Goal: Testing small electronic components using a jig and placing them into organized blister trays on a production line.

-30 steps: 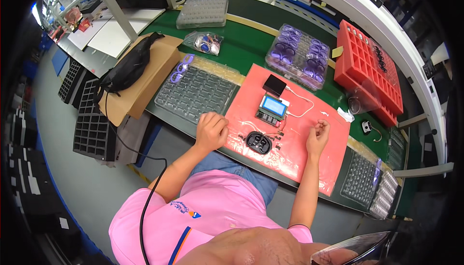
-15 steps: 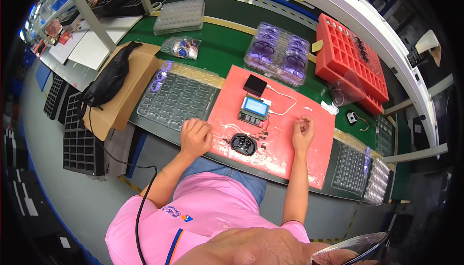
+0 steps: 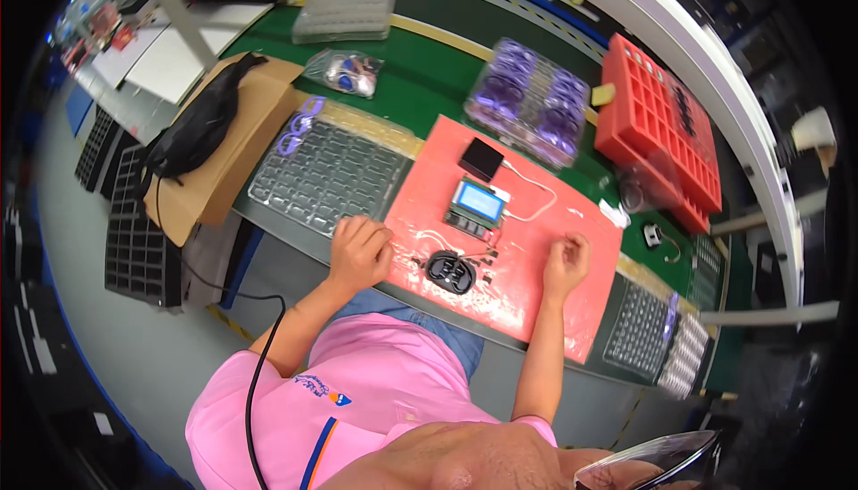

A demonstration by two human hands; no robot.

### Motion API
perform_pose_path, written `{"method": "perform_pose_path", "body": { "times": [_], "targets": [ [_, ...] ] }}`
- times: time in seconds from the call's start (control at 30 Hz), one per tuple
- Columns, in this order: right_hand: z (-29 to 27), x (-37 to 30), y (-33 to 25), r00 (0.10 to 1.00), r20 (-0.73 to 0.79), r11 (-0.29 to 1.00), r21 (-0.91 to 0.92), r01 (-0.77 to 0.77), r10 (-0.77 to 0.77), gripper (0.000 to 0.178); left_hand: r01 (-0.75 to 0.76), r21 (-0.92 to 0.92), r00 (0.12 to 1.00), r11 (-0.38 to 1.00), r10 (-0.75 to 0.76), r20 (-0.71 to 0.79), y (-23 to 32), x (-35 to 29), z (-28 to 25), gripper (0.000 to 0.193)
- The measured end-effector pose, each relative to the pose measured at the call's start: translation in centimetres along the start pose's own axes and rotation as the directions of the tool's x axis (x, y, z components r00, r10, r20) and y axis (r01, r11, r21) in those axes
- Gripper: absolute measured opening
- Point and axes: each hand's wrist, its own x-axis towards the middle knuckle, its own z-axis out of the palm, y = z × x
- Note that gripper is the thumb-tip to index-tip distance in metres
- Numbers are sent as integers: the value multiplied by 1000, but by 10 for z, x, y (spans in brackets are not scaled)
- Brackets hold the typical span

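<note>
My left hand (image 3: 362, 253) rests in a loose fist at the near left edge of the red mat (image 3: 424, 173), beside a clear blister tray (image 3: 326, 177). On the right part of the mat lies my right hand (image 3: 567, 265), its fingers curled in and nothing visible in them. Between the hands sits a black oval case (image 3: 451, 272) with small dark parts and thin wires around it; neither hand touches it. Just beyond stands a circuit board with a lit blue screen (image 3: 480, 201). A white cable (image 3: 550, 202) runs by it to a black square box (image 3: 481, 159).
Purple loop-shaped parts (image 3: 302, 126) lie on the left tray. Stacked clear trays of purple parts (image 3: 527, 101) and red compartment trays (image 3: 657, 128) stand behind. Another blister tray (image 3: 635, 325) lies right. A cardboard box (image 3: 255, 155) with a black bag (image 3: 207, 119) stands left.
The whole view has tilted and shifted slightly. My right hand has turned a little and drawn slightly nearer to me on the mat. My left hand has stayed in place.
</note>
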Motion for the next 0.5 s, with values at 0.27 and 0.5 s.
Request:
{"method": "perform_pose_path", "body": {
  "times": [0.27, 0.5],
  "targets": [
    [18, 40, -64, 934, -33, 932, -86, 351, -355, 21, -76, -69, 976, 995, 60, -208, -1, -6, -16, 19],
    [156, 132, -152, 781, 169, 796, 40, 604, -601, 20, 75, 29, 962, 997, -64, -265, -31, -11, -41, 20]
  ]
}}
